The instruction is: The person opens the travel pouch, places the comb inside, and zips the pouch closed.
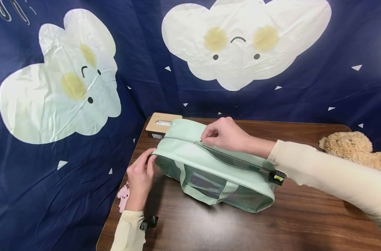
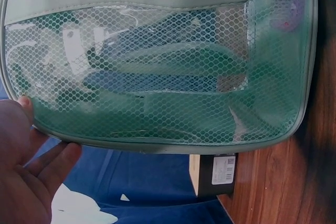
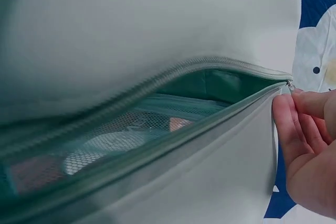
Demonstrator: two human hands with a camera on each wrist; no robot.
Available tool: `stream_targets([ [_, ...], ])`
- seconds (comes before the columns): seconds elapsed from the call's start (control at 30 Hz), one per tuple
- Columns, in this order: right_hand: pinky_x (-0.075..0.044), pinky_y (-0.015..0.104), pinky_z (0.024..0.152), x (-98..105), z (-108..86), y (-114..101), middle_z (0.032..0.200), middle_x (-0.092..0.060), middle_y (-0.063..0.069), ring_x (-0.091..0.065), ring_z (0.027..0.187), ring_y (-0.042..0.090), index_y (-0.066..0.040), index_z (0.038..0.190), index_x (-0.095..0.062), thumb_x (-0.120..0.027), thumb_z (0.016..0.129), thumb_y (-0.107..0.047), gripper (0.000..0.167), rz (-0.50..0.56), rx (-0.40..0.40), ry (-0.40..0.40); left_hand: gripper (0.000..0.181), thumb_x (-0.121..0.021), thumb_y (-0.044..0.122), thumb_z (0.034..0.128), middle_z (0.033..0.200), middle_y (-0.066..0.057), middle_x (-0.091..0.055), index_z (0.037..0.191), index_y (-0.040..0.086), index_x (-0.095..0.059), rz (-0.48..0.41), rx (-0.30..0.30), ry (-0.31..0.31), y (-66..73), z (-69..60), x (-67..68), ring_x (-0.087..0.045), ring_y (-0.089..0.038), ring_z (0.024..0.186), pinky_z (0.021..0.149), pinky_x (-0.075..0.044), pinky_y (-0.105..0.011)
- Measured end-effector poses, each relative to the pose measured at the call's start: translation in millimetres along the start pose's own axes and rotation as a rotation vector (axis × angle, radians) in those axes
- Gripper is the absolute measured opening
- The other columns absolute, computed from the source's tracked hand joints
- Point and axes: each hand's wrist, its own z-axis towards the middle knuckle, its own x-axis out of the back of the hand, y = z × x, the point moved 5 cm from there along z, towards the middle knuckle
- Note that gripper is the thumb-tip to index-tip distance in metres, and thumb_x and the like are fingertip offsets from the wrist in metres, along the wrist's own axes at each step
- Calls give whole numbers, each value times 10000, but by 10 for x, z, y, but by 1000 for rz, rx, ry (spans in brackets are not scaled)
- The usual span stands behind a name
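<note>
A mint-green bag (image 1: 190, 153) with clear mesh-patterned sides and a strap handle (image 1: 196, 198) stands on the table. Its top zipper is partly open, and the right wrist view shows the gap, with mesh inside. My right hand (image 1: 226, 135) pinches the zipper pull (image 3: 291, 85) between thumb and index finger, toward the bag's left part. At the bag's left end, my left hand (image 1: 141, 170) grips the upper edge; in the left wrist view its fingertips (image 2: 71, 153) lie along the piping. What lies inside the bag is blurred behind the mesh.
A tissue box (image 1: 152, 122) with a wooden top stands behind the bag's left end. A pink plush charm (image 1: 123, 198) lies at the left edge of the brown table (image 1: 291, 212). To the right sits a tan teddy bear (image 1: 347, 144). Blue cloud-print curtains (image 1: 140, 69) hang behind.
</note>
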Motion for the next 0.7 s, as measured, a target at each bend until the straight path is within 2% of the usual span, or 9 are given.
stream_targets([
  [0.13,-549,259,681,48,-88,25,790,-780,-49,-726,724,62,-102,868,-815,-795,866,-54,52,18,-23,-6,251,-786,-35,860,1036,-157,-782,1104,20,-755,3,-5,8,4,4,-2,-767,-325,827,615,-557,-461],
  [0.47,-525,225,615,161,-346,113,736,-757,-40,-687,666,87,-80,915,-821,-760,891,-26,85,79,-144,-11,252,-787,-47,854,1030,-164,-781,1097,10,-753,-5,-5,3,11,13,-24,-764,-334,814,614,-557,-468],
  [0.7,-505,216,608,205,-454,115,744,-755,-48,-666,653,84,-91,915,-824,-764,898,-29,88,70,-140,-19,245,-786,-34,862,1033,-159,-782,1100,18,-756,4,7,6,3,0,-18,-764,-338,828,642,-548,-473],
])
